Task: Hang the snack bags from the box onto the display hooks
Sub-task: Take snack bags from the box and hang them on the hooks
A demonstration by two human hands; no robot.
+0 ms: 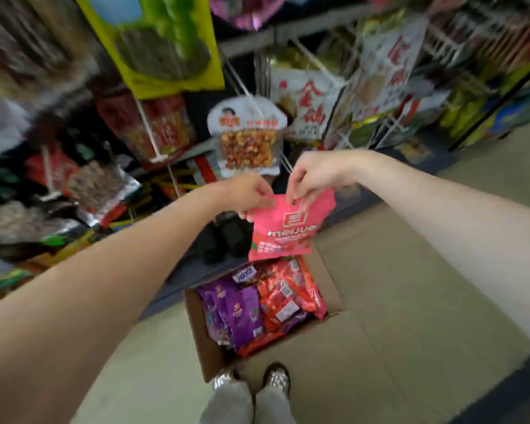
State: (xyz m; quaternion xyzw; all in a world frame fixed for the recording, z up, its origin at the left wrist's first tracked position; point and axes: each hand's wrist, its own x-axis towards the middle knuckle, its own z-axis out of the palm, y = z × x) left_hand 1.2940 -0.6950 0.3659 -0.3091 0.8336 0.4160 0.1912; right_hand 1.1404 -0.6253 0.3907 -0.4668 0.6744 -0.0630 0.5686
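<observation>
The left hand (251,194) is pinching the pink snack bag (288,228) by its top left corner, the right hand (309,179) pinching its top edge, above the open box (208,347); the peanut bag's hook (254,108) is waiting just above, so keeping the top taut should help the hang-hole slide on.

Glossy plastic pink snack bag (285,229); matt brown cardboard box (208,353).

Pink snack bag (288,228) with white lettering, purple and red bags (257,310) in brown box (208,356)
</observation>
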